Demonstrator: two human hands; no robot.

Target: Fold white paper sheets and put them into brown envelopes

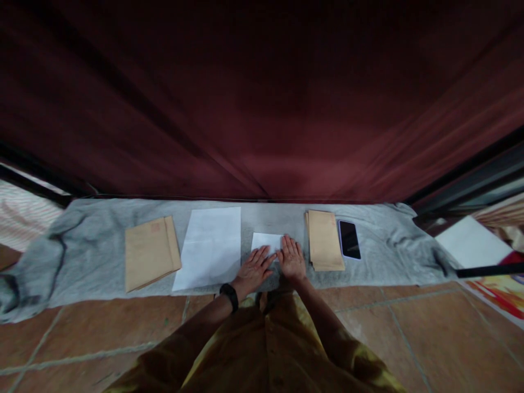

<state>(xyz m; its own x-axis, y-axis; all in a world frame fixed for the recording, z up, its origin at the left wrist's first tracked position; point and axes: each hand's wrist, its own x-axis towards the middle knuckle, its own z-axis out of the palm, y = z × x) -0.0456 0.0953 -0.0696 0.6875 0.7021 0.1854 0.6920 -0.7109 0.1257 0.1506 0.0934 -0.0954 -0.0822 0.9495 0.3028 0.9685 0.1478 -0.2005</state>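
Observation:
Both of my hands lie flat on a small folded white paper (266, 240) on a grey cloth (94, 251). My left hand (254, 268), with a black watch at the wrist, has its fingers spread over the paper's near left part. My right hand (291, 257) presses the paper's right edge, fingers stretched out. A larger white sheet (209, 246) lies just left of my hands. A stack of brown envelopes (324, 239) lies just to the right.
Another pile of brown envelopes (149, 251) sits at the left of the cloth. A dark phone (349, 239) lies beside the right stack. A dark red curtain (262, 98) hangs behind. Brown floor tiles (409, 338) run in front; papers (470, 240) lie at far right.

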